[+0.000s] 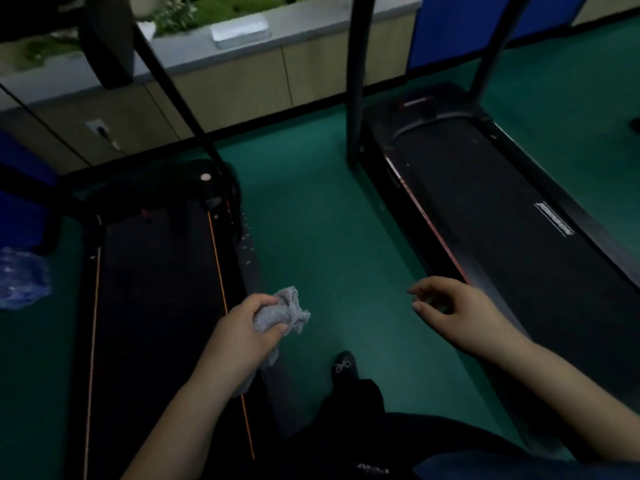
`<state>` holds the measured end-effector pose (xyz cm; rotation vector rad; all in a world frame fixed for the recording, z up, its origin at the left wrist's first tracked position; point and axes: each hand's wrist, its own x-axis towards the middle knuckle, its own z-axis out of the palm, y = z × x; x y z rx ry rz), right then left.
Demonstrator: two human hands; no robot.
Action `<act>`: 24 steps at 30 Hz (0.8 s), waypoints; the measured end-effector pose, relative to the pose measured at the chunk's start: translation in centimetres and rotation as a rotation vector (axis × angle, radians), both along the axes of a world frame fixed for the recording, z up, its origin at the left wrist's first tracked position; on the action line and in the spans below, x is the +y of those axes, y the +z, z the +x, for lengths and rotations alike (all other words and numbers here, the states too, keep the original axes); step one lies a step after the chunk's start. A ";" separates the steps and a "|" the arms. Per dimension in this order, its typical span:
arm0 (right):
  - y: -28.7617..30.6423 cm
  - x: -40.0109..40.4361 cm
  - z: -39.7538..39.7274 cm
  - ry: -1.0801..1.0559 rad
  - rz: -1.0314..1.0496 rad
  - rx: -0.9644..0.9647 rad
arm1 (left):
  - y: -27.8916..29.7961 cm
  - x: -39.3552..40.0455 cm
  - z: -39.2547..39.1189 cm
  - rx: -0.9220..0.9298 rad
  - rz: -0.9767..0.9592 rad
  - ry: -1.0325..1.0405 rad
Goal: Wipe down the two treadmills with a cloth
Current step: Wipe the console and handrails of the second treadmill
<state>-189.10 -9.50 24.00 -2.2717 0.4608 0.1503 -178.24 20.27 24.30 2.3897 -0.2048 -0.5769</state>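
**Grey cloth bunched in the left hand, between two treadmills**

Grey and crumpled, the cloth (282,311) sits balled up in the left hand (247,332), whose fingers and thumb curl round it; a loose tail of fabric hangs below the palm. Hand and cloth hover over the right edge of the left treadmill (156,306), just where its side rail meets the green floor (318,209). Whether the cloth touches the rail cannot be told.

The right hand (450,310) holds nothing. Its fingers are loosely bent and it hangs above the floor, just beside the near left edge of the right treadmill (485,202).

Between the forearms, lower down, a dark shoe (344,367) with a small pale bow stands on the floor, with a dark trouser leg (349,410) behind it.

The left treadmill has a black belt bordered by thin orange lines, and a slanted black upright rising from its far right corner. The right treadmill has a black belt with a pale logo near its right edge, a reddish strip along its left rail, and two dark uprights at its far end.

A crumpled blue plastic bag (20,277) lies on the floor off the left treadmill's left edge. Beyond both machines runs a low beige cabinet (242,84) with a grey top, a wall socket (98,128) on its face and green plants (194,12) behind it.
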 end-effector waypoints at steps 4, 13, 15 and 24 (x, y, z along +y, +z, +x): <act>1.0 -1.9 8.5 0.028 -0.006 -0.014 | 0.3 -1.4 7.2 -0.017 0.010 0.018; 2.7 -5.5 24.8 0.123 -0.014 -0.080 | 2.6 -5.7 21.6 -0.097 0.001 0.066; 2.0 -6.6 28.2 0.154 -0.013 -0.070 | 2.4 -6.7 24.2 -0.083 -0.004 0.096; 0.9 -11.8 47.3 0.333 0.033 -0.081 | 1.2 -11.6 37.5 -0.070 -0.020 0.287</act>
